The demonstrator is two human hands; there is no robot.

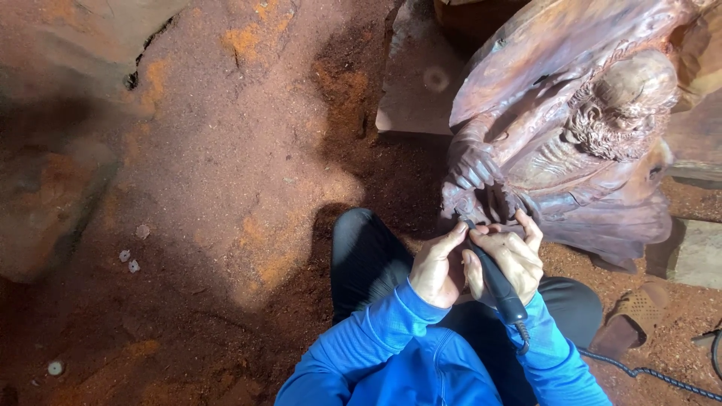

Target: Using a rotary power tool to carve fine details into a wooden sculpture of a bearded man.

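Observation:
A large reddish-brown carved wooden statue of a bearded figure stands at the upper right. My right hand grips a black pen-shaped rotary tool, its tip against the statue's lower edge by the carved hand. My left hand rests beside it, the thumb pressed to the tool near the tip and the fingers curled. Both arms wear blue sleeves. A coiled dark cord runs from the tool's rear toward the lower right.
Red wood dust covers the floor. A flat stone slab lies behind the statue and a block at the right edge. A brown sandal sits by my knee. Small white discs dot the floor at left.

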